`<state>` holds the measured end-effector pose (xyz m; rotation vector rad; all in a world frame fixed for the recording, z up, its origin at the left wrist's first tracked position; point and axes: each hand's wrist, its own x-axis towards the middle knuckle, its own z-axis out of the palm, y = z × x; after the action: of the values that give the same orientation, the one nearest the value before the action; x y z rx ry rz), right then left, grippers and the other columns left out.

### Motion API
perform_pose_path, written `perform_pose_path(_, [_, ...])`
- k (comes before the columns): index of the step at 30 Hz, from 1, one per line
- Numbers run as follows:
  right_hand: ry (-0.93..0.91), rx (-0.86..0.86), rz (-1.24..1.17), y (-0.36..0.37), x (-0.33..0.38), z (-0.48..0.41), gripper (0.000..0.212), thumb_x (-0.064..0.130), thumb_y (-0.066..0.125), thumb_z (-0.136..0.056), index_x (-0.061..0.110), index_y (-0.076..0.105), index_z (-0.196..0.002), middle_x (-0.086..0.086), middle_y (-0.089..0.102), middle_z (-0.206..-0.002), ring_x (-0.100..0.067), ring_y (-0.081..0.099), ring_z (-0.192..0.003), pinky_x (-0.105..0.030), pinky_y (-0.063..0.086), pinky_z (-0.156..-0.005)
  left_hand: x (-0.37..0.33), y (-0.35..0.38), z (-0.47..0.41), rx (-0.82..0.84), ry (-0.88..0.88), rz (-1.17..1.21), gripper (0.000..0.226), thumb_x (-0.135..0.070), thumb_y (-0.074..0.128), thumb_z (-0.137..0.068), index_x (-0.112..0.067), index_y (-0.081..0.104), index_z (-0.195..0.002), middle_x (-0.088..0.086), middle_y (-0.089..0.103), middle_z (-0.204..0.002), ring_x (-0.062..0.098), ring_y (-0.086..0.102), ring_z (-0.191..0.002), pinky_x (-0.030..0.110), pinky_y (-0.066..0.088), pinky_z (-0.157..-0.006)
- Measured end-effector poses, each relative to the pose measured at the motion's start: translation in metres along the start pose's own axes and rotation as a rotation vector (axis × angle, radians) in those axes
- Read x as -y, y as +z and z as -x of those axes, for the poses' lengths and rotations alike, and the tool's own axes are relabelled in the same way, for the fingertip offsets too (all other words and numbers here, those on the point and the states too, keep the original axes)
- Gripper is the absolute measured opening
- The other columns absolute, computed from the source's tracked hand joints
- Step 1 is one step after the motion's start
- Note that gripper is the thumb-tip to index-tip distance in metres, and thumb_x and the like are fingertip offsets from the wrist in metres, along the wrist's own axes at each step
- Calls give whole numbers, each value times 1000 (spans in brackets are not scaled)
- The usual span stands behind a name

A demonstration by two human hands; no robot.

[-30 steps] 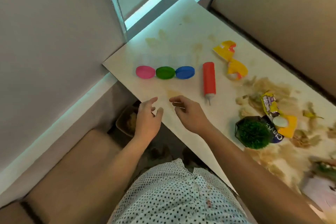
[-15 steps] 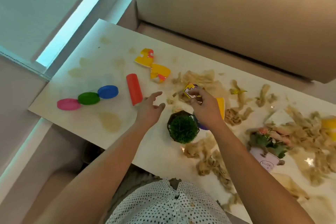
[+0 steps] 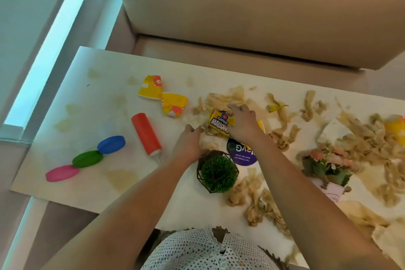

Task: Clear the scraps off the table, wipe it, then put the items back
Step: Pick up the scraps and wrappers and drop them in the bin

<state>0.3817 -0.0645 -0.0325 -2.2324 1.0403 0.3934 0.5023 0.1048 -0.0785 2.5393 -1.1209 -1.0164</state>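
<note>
**Condition.** The right hand [image 3: 242, 124] lies over the yellow wrapper [image 3: 220, 124], fingers curled round its far edge and clamped on it. The wrapper sits mid-table among the brown scraps [image 3: 282, 136], which spread from there to the right end of the table [image 3: 105, 103]. The left hand [image 3: 189, 142] is just left of the wrapper, its fingers bent and close together with the tips down on a clump of scraps. Whether they have closed on a piece cannot be told.

**Risks.**
- The plant pot [image 3: 218, 173] stands between the two forearms, just near of the left wrist. Drawing either arm back low would likely tip it or push it toward the near edge.
- The purple disc [image 3: 241, 153] lies partly under the right wrist and may be dragged along with the wrapper.
- The scraps look damp and stringy. A partial grab could trail pieces, spread the stains, or drop bits off the near edge.
- The flower pot [image 3: 328, 164] sits amid the scraps, so a sweep on that side could topple it.

**Change from half a second ago.** The left hand was then open, with fingers spread, beside the red bottle [image 3: 146, 133]. It has since moved right onto the scraps and curled. The right hand remains on the wrapper.
</note>
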Motion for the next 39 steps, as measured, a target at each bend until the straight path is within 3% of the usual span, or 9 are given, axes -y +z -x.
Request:
perform_pose_path(7, [26, 29, 128, 16, 2, -13, 71, 28, 66, -95, 23, 29, -155, -14, 36, -148, -40, 34, -132, -54, 45, -99, -1, -1, -11, 23, 137, -13, 40, -25, 79, -85, -18, 70, -123, 3, 52, -107, 30, 62, -103, 37, 50, -85])
perform_pose_path(13, [39, 25, 141, 27, 0, -19, 58, 24, 68, -92, 21, 42, -143, -12, 43, -143, -38, 37, -131, -56, 41, -99, 11, -9, -12, -28, 110, 105, 29, -21, 79, -82, -19, 74, -111, 3, 64, -104, 24, 64, -95, 35, 50, -81])
perform_pose_path(17, [13, -35, 34, 25, -2, -17, 22, 16, 59, -96, 26, 54, -116, -7, 56, -122, -33, 48, -114, -49, 37, -90, 15, -25, -10, -187, -50, 517, 25, -18, 83, -82, -24, 74, -104, -5, 71, -90, 4, 64, -74, 24, 53, -76])
perform_pose_path(19, [13, -54, -122, 16, -3, -15, 17, 12, 58, -97, 28, 56, -105, -3, 59, -108, -26, 54, -97, -43, 42, -82, 16, -36, -9, -168, -98, 803, 27, -11, 83, -85, -22, 70, -107, -1, 73, -91, 9, 68, -79, 29, 59, -80])
perform_pose_path(24, [60, -309, -497, -11, -4, -7, 23, 9, 57, -101, 20, 61, -121, -3, 61, -90, -15, 54, -78, -26, 39, -63, -4, -68, 0, -3, -46, 1324, 35, 3, 68, -93, -14, 60, -122, 2, 75, -88, 18, 72, -88, 32, 61, -79])
perform_pose_path(28, [33, -412, -448, -16, 9, -5, 24, 17, 61, -100, 16, 67, -124, -1, 60, -104, -15, 52, -89, -24, 37, -75, -18, -76, -7, 62, -18, 1274, 45, 0, 72, -91, -22, 60, -128, 10, 70, -101, 21, 70, -93, 39, 61, -86])
perform_pose_path(32, [-70, -359, -509, -9, 31, 1, 21, 9, 61, -98, 14, 70, -116, -2, 61, -111, -14, 53, -96, -23, 39, -83, -28, -72, -15, 33, -97, 1186, 50, 2, 75, -89, -16, 58, -133, 7, 66, -97, 16, 70, -86, 32, 62, -78])
perform_pose_path(36, [-129, -309, -570, 0, 40, 5, 27, -2, 57, -96, 13, 72, -112, -4, 65, -116, -16, 58, -103, -24, 46, -89, -20, -71, -12, 137, -172, 1251, 15, -3, 65, -98, -7, 70, -111, 1, 75, -90, 13, 69, -88, 23, 61, -83])
perform_pose_path(39, [-172, -210, -654, 4, 44, 7, 23, 3, 57, -98, 15, 72, -110, 0, 67, -111, -15, 61, -100, -21, 49, -84, -12, -70, -9, 146, -235, 1269, 11, -1, 63, -99, 0, 70, -107, 7, 75, -95, 9, 72, -83, 18, 60, -73])
